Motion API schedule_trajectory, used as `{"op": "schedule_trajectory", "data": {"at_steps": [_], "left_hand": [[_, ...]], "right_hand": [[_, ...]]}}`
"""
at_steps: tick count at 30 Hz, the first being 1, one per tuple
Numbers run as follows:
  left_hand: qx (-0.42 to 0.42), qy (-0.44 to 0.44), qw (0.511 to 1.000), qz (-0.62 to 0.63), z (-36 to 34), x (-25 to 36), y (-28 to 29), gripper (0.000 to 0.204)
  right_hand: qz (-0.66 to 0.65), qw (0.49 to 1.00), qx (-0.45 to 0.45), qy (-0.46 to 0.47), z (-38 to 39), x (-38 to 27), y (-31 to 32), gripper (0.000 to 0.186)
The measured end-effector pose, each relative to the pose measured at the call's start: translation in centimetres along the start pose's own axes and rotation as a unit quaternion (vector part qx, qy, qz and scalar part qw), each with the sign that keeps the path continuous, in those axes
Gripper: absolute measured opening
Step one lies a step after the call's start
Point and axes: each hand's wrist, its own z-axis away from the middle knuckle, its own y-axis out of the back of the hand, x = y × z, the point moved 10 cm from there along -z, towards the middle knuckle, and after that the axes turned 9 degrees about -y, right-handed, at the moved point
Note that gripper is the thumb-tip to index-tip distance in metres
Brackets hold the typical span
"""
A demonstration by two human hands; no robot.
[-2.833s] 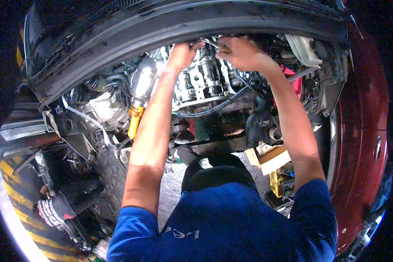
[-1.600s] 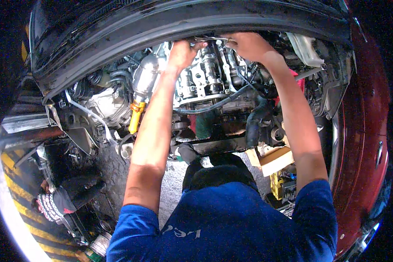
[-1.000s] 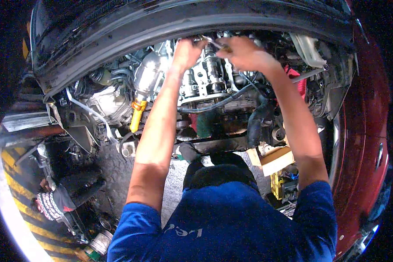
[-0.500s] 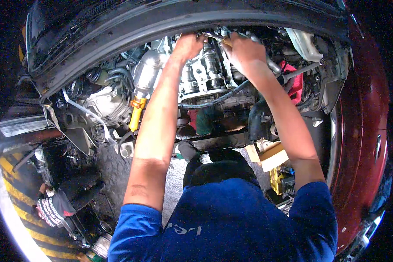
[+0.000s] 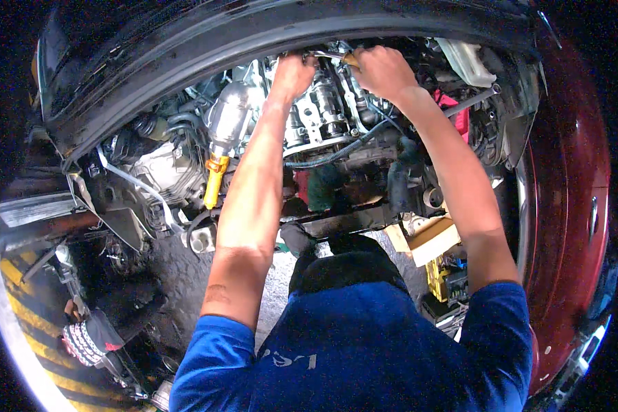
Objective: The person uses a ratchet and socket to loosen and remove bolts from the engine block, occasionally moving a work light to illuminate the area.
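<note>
Both my arms reach over an open engine [image 5: 316, 117] with its camshafts and valve gear exposed. My right hand [image 5: 384, 74], at the far right of the engine, is closed round a tool with a yellowish handle [image 5: 350, 60] and a bright metal shaft. That shaft runs left toward my left hand [image 5: 296, 74], which is curled at the engine's far end. What the left fingers grip is hidden by the hand itself. Left of my left forearm, a work lamp [image 5: 228, 117] with a yellow handle lies among the engine parts.
The raised hood's edge [image 5: 288, 38] hangs close above my hands. A ribbed hose [image 5: 336, 159] crosses the engine's near side. An open cardboard box [image 5: 429, 240] and a yellow case [image 5: 435, 278] are at lower right. Another person [image 5: 93, 336] is at lower left.
The view has shifted slightly. My right hand has moved a little up and left with the tool; my left hand stays at nearly the same engine spot.
</note>
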Motion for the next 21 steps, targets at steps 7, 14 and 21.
{"op": "schedule_trajectory", "data": {"at_steps": [7,14,21], "left_hand": [[0.035,-0.006,0.999,0.022,0.1,0.8,0.1,0.037],[0.049,-0.017,0.996,-0.067,0.2,-0.1,0.9,0.042],[0.027,0.062,0.998,-0.015,0.5,-0.3,-0.4,0.044]], "right_hand": [[-0.01,0.997,0.054,0.062,-0.4,1.2,0.2,0.025],[-0.019,0.995,0.062,0.073,-1.6,0.6,0.6,0.026],[-0.002,0.989,0.114,0.09,-3.1,2.8,0.8,0.04]]}}
